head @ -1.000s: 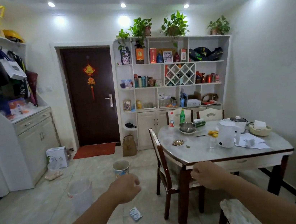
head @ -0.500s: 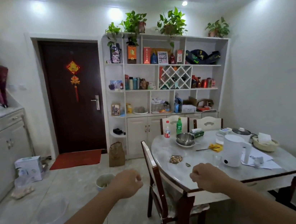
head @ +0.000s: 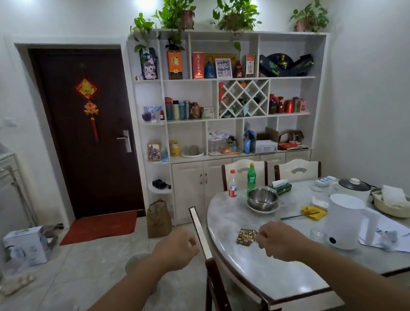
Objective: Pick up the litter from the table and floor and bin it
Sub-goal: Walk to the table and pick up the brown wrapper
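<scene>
A brown-and-gold foil wrapper (head: 246, 236) lies on the marble table (head: 271, 274) near its left edge. My right hand (head: 278, 242) hovers just right of it, fingers curled shut, holding nothing I can see. My left hand (head: 176, 249) is loosely fisted over the floor, left of a chair back (head: 200, 231). A yellow wrapper (head: 313, 213) with chopsticks across it lies further back on the table. The small bin (head: 137, 260) on the floor is mostly hidden behind my left wrist.
On the table stand a white kettle (head: 345, 220), steel bowls (head: 262, 198), two bottles (head: 241, 183), a tissue box, a cooker, a basket and papers. A brown paper bag (head: 158, 219), a white box (head: 26, 245) and plastic bags sit on the floor.
I have stepped closer to the table. My right hand has moved forward over the tabletop to beside the foil wrapper. The floor wrapper near my feet has dropped out of view.
</scene>
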